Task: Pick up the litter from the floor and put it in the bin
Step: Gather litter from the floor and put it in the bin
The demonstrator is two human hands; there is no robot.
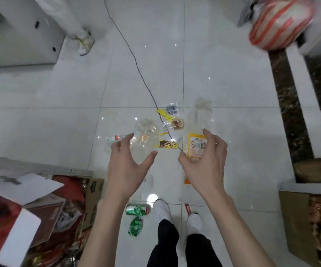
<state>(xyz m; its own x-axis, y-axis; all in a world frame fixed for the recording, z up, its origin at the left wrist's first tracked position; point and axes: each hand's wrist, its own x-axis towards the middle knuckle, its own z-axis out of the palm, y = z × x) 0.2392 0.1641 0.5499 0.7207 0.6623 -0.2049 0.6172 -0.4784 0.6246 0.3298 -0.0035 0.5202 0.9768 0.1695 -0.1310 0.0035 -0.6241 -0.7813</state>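
Litter lies scattered on the white tiled floor ahead of me. A clear crumpled plastic bag [146, 130] lies left of centre, with a small bottle [114, 138] beside it. A yellow-brown snack wrapper [167, 144] sits between my hands. A clear bag with an orange label [196, 147] lies partly behind my right hand [204, 166]. More wrappers [172, 117] lie farther off. My left hand [127, 164] and my right hand hover open above the litter, holding nothing. A green can [138, 209] and a crushed green can [135, 226] lie by my feet. No bin is clearly identifiable.
A thin dark cable [136, 64] runs diagonally across the floor through the litter. Cardboard boxes with red packaging [40, 209] crowd the lower left. A brown box [310, 218] stands at the right. A red-striped bag [279, 22] hangs top right. Another person's shoe [85, 42] is at top left.
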